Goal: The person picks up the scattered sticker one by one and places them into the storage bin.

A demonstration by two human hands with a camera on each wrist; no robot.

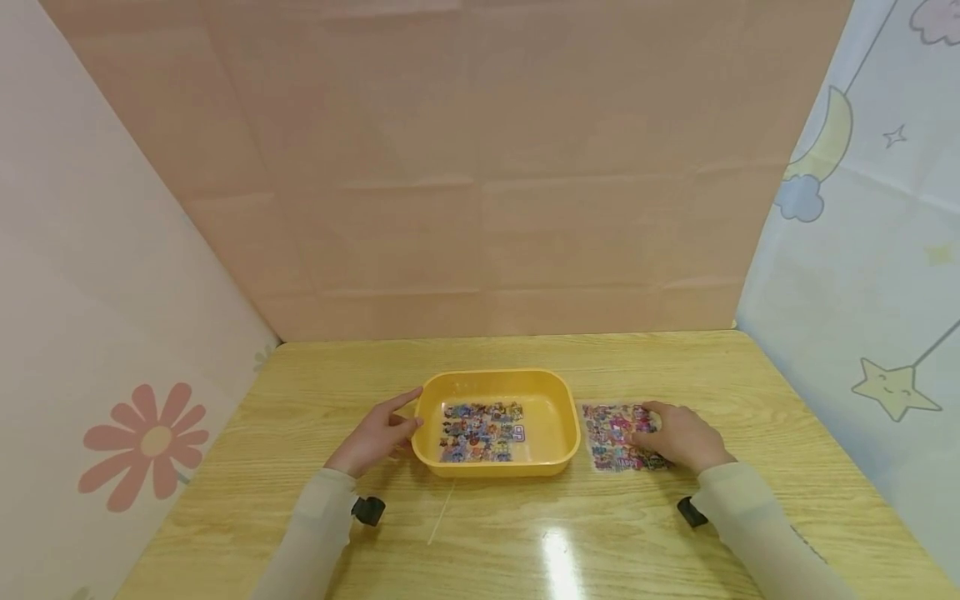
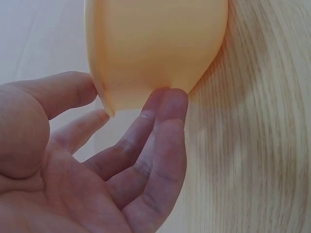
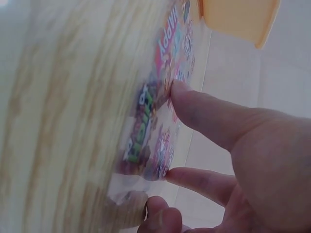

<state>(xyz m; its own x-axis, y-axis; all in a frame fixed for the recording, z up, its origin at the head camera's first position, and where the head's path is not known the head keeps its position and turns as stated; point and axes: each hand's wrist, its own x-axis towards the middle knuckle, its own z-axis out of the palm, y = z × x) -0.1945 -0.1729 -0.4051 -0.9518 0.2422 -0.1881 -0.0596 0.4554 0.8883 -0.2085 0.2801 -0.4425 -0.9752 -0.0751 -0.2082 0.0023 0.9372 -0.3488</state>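
My left hand (image 1: 375,435) is at the left end of a yellow plastic tray (image 1: 491,469). Its thumb and index finger touch the rim, while the other fingers bend in under the tray's outer wall (image 2: 160,43) in the left wrist view. Inside the tray lies a clear sheet with rows of small cartoon stickers (image 1: 476,432). A second cartoon sticker sheet (image 1: 611,437), with "HAPPY" lettering, lies flat on the table right of the tray. My right hand (image 1: 686,437) is over that sheet's right side, thumb (image 3: 199,109) and index fingertip touching it, spread apart.
The wooden table (image 1: 517,533) ends at a brown paper-covered panel (image 1: 480,208) behind the tray. Printed pale sheets stand at both sides, one with a red flower (image 1: 155,439). A dark strap piece (image 1: 369,510) shows under the left wrist.
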